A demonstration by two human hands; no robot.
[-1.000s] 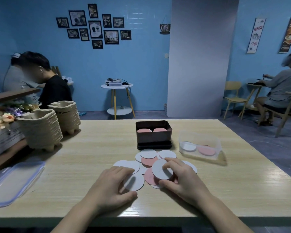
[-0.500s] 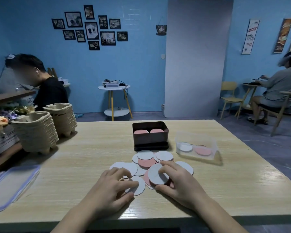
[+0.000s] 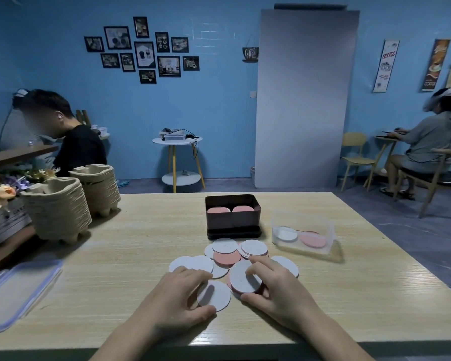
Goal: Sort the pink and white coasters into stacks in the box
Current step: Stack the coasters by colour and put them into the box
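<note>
one white coaster (image 3: 214, 295) — left hand (image 3: 176, 298) pinches

A café: coffee posters (image 3: 386, 65) on blue walls, small tables (image 3: 177, 140).

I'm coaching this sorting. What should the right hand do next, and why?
Probably lift the top white coaster the right hand pinches and set it on the white pile in the clear box: it is held by its edges, and that box holds white and pink apart.

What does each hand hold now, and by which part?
The left hand pinches the left white coaster by its rim; the right hand grips the right white coaster by its rim.
</note>
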